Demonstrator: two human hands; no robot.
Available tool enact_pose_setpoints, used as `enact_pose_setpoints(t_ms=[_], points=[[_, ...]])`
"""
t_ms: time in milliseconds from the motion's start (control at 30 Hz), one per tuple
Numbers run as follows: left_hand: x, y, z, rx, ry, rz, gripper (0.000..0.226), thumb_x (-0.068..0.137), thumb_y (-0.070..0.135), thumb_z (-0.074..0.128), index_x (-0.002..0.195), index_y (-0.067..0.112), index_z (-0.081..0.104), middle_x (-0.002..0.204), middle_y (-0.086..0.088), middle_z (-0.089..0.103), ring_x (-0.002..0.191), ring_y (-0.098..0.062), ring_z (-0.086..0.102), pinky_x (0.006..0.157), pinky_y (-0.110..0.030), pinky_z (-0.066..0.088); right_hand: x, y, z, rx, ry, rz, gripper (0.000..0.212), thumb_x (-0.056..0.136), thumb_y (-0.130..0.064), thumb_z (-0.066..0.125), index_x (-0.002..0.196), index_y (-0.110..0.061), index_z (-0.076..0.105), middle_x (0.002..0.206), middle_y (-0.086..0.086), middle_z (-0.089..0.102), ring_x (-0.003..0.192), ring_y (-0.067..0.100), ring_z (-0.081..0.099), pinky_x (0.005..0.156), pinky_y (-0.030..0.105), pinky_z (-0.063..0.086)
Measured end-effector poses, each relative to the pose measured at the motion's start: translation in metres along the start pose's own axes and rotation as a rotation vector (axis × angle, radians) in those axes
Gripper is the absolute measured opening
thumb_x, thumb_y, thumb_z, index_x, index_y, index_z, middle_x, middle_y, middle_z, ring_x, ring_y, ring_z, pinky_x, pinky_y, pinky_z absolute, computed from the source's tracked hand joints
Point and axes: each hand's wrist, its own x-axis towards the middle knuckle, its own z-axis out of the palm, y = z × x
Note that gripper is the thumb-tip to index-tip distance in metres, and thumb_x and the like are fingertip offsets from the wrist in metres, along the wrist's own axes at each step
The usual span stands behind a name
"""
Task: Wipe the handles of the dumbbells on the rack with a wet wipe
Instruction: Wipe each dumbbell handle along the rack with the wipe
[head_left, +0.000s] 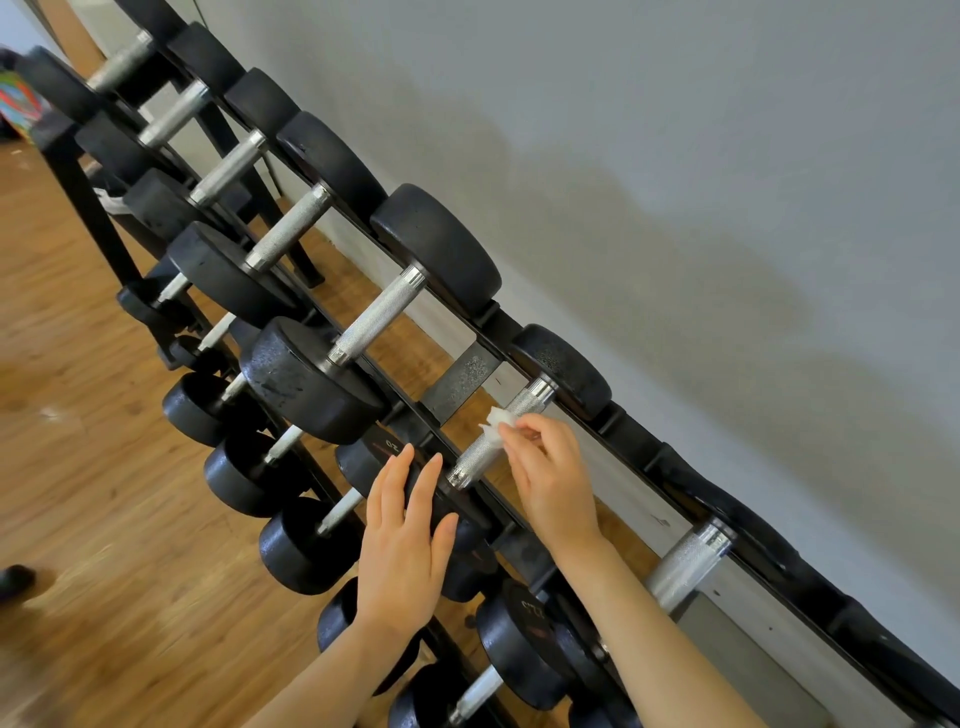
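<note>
A black rack (457, 382) runs diagonally along the wall, holding several black dumbbells with knurled silver handles. My right hand (550, 478) pinches a small white wet wipe (497, 423) against the middle of one silver handle (498, 434) on the top row. My left hand (405, 535) lies flat with straight fingers on the near black head (363, 460) of that same dumbbell. A larger dumbbell's handle (376, 314) sits just to the left, and another handle (685, 564) lies to the right.
A lower row of smaller dumbbells (306, 545) hangs below my hands. The grey wall (701, 182) stands right behind the rack. Wooden floor (78, 493) spreads to the left, with a dark shoe (15, 579) at the left edge and a colourful object (18, 106) far left.
</note>
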Motion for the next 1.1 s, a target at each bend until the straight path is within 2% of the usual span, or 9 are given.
enact_pose_setpoints(t_ms=[100, 333, 600, 700, 767, 833, 900, 1033, 1100], points=[[0.0, 0.0, 0.0, -0.001, -0.001, -0.004, 0.055, 0.098, 0.046, 0.033, 0.149, 0.027, 0.029, 0.159, -0.002, 0.023, 0.147, -0.024, 0.018, 0.111, -0.042, 0.027, 0.006, 0.0, -0.001, 0.004, -0.033, -0.113, 0.031, 0.095, -0.024, 0.053, 0.108, -0.001, 0.069, 0.106, 0.01, 0.066, 0.099, 0.017, 0.058, 0.082, 0.021, 0.052], [0.0, -0.002, 0.0, -0.005, -0.003, 0.002, 0.055, 0.098, 0.045, 0.033, 0.15, 0.025, 0.031, 0.159, -0.003, 0.023, 0.148, -0.024, 0.017, 0.11, -0.041, 0.028, 0.011, -0.001, -0.007, 0.056, 0.023, -0.025, 0.027, 0.087, -0.019, 0.062, 0.106, -0.001, 0.069, 0.104, 0.011, 0.065, 0.094, 0.022, 0.06, 0.078, 0.021, 0.051], [0.0, 0.0, -0.001, -0.018, -0.008, -0.002, 0.054, 0.098, 0.046, 0.032, 0.15, 0.028, 0.029, 0.159, -0.001, 0.022, 0.148, -0.024, 0.017, 0.111, -0.041, 0.027, -0.002, 0.002, -0.002, 0.108, -0.023, 0.042, 0.026, 0.096, -0.026, 0.056, 0.111, -0.009, 0.07, 0.108, 0.003, 0.063, 0.101, 0.007, 0.051, 0.082, 0.021, 0.051], [0.0, -0.001, -0.001, -0.016, -0.007, 0.004, 0.054, 0.099, 0.045, 0.033, 0.149, 0.026, 0.031, 0.159, -0.002, 0.023, 0.147, -0.025, 0.019, 0.111, -0.042, 0.028, -0.003, 0.005, -0.003, 0.018, -0.011, -0.015, 0.028, 0.091, -0.02, 0.059, 0.112, -0.004, 0.069, 0.108, 0.008, 0.063, 0.099, 0.015, 0.054, 0.079, 0.019, 0.048], [0.0, -0.001, -0.001, -0.014, -0.006, 0.006, 0.054, 0.098, 0.045, 0.033, 0.149, 0.026, 0.031, 0.159, -0.002, 0.023, 0.147, -0.025, 0.018, 0.111, -0.041, 0.027, -0.004, 0.001, -0.003, 0.034, 0.002, 0.054, 0.027, 0.096, -0.03, 0.054, 0.108, -0.012, 0.071, 0.108, -0.002, 0.063, 0.099, 0.006, 0.054, 0.082, 0.016, 0.047], [0.0, -0.001, 0.0, -0.011, -0.006, 0.001, 0.054, 0.098, 0.046, 0.032, 0.149, 0.028, 0.029, 0.159, -0.002, 0.022, 0.148, -0.024, 0.017, 0.111, -0.039, 0.025, -0.008, -0.006, -0.001, 0.066, 0.014, 0.079, 0.032, 0.095, -0.053, 0.05, 0.102, -0.027, 0.069, 0.104, -0.018, 0.059, 0.099, -0.003, 0.054, 0.085, 0.016, 0.046], [0.0, -0.001, 0.0, -0.006, -0.006, -0.002, 0.054, 0.098, 0.045, 0.032, 0.149, 0.028, 0.029, 0.159, -0.002, 0.023, 0.148, -0.024, 0.017, 0.111, -0.039, 0.024, -0.008, -0.007, 0.0, 0.061, 0.003, 0.081, 0.038, 0.091, -0.061, 0.049, 0.099, -0.03, 0.068, 0.1, -0.021, 0.059, 0.097, -0.005, 0.055, 0.085, 0.016, 0.045], [0.0, -0.001, 0.0, -0.012, -0.007, 0.002, 0.054, 0.098, 0.045, 0.033, 0.149, 0.027, 0.03, 0.159, -0.003, 0.024, 0.147, -0.025, 0.018, 0.111, -0.041, 0.025, -0.005, 0.002, 0.0, 0.022, 0.04, 0.012, 0.033, 0.094, -0.03, 0.052, 0.109, -0.008, 0.07, 0.106, 0.005, 0.064, 0.095, 0.016, 0.058, 0.075, 0.021, 0.052], [0.0, -0.001, 0.0, -0.007, -0.006, -0.003, 0.054, 0.098, 0.045, 0.033, 0.149, 0.028, 0.03, 0.159, -0.002, 0.023, 0.147, -0.025, 0.018, 0.11, -0.04, 0.026, -0.01, -0.002, 0.003, 0.05, 0.023, -0.018, 0.034, 0.092, -0.027, 0.053, 0.113, -0.004, 0.068, 0.106, 0.009, 0.064, 0.095, 0.021, 0.058, 0.074, 0.022, 0.053]])
